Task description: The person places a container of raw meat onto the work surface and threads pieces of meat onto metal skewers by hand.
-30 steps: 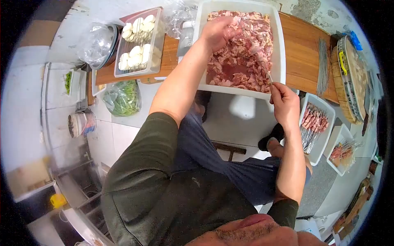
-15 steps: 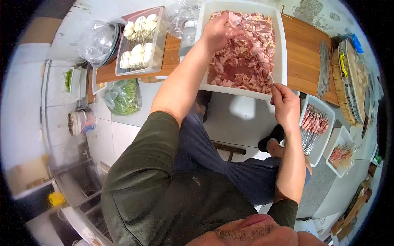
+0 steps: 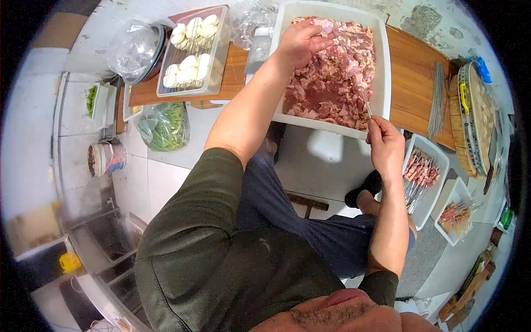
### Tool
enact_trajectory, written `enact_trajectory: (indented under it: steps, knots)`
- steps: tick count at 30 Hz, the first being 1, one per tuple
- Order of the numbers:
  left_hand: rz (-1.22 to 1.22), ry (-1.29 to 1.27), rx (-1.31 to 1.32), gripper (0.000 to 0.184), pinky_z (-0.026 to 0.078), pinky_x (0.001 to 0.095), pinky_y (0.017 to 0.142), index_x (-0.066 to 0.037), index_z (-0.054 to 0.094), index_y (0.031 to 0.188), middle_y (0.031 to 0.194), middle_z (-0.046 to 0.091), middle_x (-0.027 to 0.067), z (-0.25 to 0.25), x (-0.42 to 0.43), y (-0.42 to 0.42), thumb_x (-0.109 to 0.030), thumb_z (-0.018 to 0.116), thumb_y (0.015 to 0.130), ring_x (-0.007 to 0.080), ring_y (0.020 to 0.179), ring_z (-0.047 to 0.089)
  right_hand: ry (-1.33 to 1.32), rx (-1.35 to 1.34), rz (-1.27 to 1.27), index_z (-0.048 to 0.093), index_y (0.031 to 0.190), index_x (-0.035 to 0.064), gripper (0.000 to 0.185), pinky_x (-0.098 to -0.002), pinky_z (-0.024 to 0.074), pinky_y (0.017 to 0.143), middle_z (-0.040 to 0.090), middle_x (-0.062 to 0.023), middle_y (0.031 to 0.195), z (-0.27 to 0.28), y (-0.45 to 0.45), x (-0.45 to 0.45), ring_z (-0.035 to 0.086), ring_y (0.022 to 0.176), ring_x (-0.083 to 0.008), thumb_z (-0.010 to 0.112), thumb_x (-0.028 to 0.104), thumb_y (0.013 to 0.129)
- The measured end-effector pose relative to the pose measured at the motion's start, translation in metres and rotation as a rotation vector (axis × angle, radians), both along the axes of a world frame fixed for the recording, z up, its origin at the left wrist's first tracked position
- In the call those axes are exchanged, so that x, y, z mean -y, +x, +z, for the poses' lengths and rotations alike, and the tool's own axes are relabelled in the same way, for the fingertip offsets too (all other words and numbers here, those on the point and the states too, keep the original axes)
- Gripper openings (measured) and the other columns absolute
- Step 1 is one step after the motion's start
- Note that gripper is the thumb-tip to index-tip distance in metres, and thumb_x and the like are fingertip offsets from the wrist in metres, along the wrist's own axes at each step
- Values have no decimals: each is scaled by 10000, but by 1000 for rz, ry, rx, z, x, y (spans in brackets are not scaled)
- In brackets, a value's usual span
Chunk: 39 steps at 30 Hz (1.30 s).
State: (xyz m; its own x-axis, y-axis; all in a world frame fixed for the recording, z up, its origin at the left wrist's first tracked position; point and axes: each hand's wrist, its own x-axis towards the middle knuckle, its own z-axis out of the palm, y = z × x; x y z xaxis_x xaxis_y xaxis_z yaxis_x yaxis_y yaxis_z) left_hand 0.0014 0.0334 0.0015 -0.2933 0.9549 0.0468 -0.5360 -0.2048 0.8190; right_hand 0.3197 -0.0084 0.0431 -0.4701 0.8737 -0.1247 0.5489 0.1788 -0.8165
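In the head view, a large white tub (image 3: 383, 72) holds a heap of raw cut meat (image 3: 332, 83). My left hand (image 3: 301, 43) is over the tub's far left part, with a pale piece of meat (image 3: 327, 26) at its fingertips. Near the tub's front right corner, my right hand (image 3: 385, 143) is closed round the end of a thin metal skewer (image 3: 366, 105). The skewer points up and away over the meat, and its far end is hard to make out.
On the wooden table (image 3: 412, 83) lie several bare skewers (image 3: 437, 99) beside a round chopping board (image 3: 477, 119). A clear box (image 3: 221, 72) of white skewered pieces stands left. Lower right are a tray of meat skewers (image 3: 423, 169), another tray (image 3: 454, 216). A bag of greens (image 3: 163, 127) lies left.
My left hand has turned, with its fingers more extended and a piece of meat at their tips. My right hand stays at the tub's corner with the skewer. The view has shifted slightly.
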Motion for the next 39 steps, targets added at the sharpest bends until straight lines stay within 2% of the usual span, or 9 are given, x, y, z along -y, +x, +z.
enact_trajectory:
  steps: [6,12,15,18,21,24,30,33,39]
  knots:
    - [50,45,88,320,565,434,920,38,474,1275,1218,596,170,-5,-2,-1,-145,506,1015,328,1094,639,-22,-8,1,697,1117,23,254,-320,517,713,695,-151,780,0,-2,2,667,731,-178,617,195,948]
    - [109,-55,186,324,562,457,929,14,445,1271,1196,582,156,1,2,-3,-164,516,1010,344,1111,625,-27,-32,10,700,1109,20,246,-313,515,695,692,-140,762,0,-2,4,660,710,-162,619,190,949]
    - [116,-12,247,330,569,449,921,18,443,1253,1180,580,163,-7,-5,-5,-136,559,985,340,1103,630,-45,-39,11,700,1104,20,244,-309,514,690,691,-133,755,2,-2,3,657,707,-156,624,192,949]
    - [86,24,50,344,581,426,905,37,445,1235,1170,582,174,-8,-4,-6,-87,600,954,324,1100,633,-18,-27,14,701,1101,19,244,-305,514,688,691,-127,753,-1,-1,3,654,705,-151,630,197,950]
    - [121,-50,75,316,593,381,879,67,478,1182,1139,602,184,-6,-4,-2,-37,630,925,301,1078,644,-6,-29,9,702,1105,21,246,-306,516,693,694,-127,760,-2,-1,3,657,711,-154,633,199,949]
    - [42,-27,35,284,600,346,860,86,497,1159,1125,610,185,-6,-6,-4,-18,618,925,281,1044,655,11,-37,-4,702,1111,24,247,-310,519,699,698,-131,769,2,-2,5,663,720,-162,635,196,947]
    - [105,-23,11,264,601,320,841,92,521,1171,1122,620,164,0,-4,3,-8,588,937,255,1007,659,10,-15,-15,705,1118,36,247,-322,526,718,708,-144,793,4,-1,6,677,734,-175,634,198,945]
    - [162,-103,-51,268,596,326,841,74,526,1190,1128,621,148,3,-3,5,-10,581,942,252,1014,654,23,4,-19,703,1121,41,251,-330,528,730,711,-160,812,6,-1,8,689,749,-195,631,204,945]
    - [-42,7,64,267,561,390,948,56,528,1208,1166,599,151,12,3,9,22,525,944,307,1123,623,57,-19,-30,702,1109,37,258,-345,529,741,708,-187,836,-2,1,2,707,785,-238,626,217,941]
